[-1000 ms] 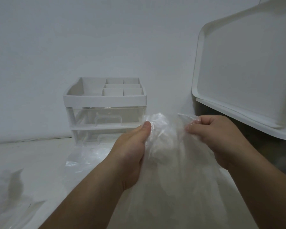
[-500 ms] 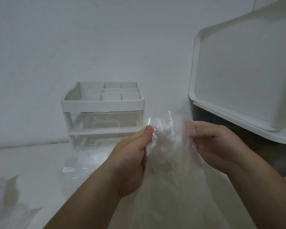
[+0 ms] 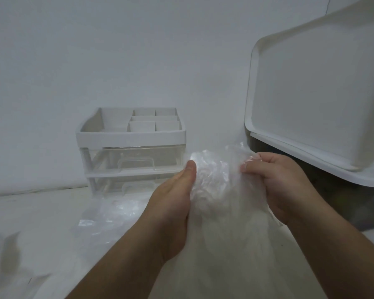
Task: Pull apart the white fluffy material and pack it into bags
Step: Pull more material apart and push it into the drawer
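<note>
The bag [image 3: 220, 190], clear plastic with a whitish mass of fluff [image 3: 229, 244] showing through its lower part, hangs between both hands, its crumpled neck bunched between the fingertips. The left hand [image 3: 171, 208] pinches the neck's left side under its thumb, and the right hand [image 3: 283, 188] has its fingers [image 3: 254, 167] curled tight on the right side, so I judge this bag filled and being gathered shut (no tie or seal shows yet). Beyond the left fingers more clear plastic [image 3: 108, 214] lies on the bench [image 3: 30, 223] before a drawer unit [image 3: 130, 147], which suggests more packing is left.
</note>
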